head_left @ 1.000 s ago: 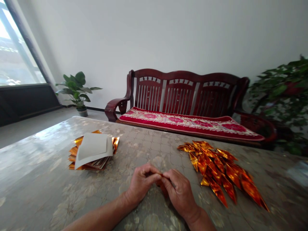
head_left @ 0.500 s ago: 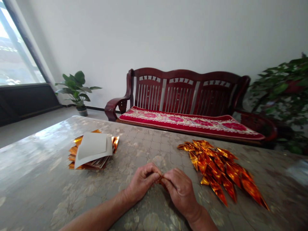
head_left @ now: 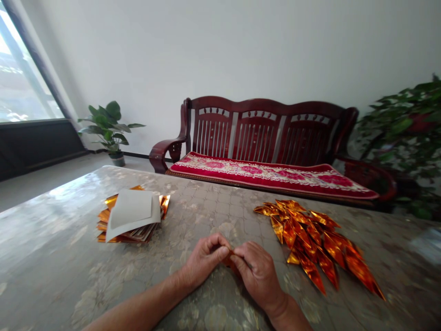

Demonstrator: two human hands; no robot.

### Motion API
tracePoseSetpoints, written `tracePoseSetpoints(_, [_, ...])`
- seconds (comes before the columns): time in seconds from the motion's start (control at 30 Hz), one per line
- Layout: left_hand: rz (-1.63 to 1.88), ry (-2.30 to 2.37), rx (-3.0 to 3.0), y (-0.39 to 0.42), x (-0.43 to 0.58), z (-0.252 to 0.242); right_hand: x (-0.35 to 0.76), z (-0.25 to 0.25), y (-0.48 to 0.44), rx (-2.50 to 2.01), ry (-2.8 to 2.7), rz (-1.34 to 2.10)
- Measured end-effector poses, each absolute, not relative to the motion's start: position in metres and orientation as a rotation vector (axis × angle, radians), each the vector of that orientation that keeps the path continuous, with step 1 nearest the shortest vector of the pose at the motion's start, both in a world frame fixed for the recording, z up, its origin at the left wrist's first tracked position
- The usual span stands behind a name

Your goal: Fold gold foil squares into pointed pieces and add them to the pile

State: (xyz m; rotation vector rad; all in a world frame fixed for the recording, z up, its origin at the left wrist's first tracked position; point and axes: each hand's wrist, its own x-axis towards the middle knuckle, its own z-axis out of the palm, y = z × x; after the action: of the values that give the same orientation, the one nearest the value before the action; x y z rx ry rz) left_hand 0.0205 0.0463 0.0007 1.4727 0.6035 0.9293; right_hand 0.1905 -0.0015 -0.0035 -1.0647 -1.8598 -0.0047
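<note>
Tabletop: patterned tabletop (head_left: 51, 243), folded foil triangles (head_left: 310, 243) heaped right, foil sheet stack (head_left: 103, 220) left.
Grip: my left hand (head_left: 205, 262) and my right hand (head_left: 257, 276) pinched together on a small foil piece (head_left: 231, 259), mostly hidden, I think.

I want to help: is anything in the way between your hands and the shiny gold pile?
Nothing visible: only patterned tabletop lies between the right hand, which pinches a gold foil piece, and the gold foil pile.
</note>
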Motion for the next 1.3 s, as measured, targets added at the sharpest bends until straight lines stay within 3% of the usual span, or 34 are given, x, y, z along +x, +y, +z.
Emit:
tracePoseSetpoints(0.47, [1.055, 0.763, 1.327, 0.049, 0.026, -0.011, 0.194, -0.005, -0.003, -1.180, -1.724, 0.408])
tracePoseSetpoints(0.8, [1.103, 0.718, 1.375, 0.047, 0.025, -0.010, 0.192, -0.006, 0.001, -1.236, -1.662, 0.364])
tracePoseSetpoints(1.3, [1.147, 0.665, 1.896, 0.041, 0.016, 0.001, 0.193, -0.006, 0.003, -1.188, -1.686, 0.194])
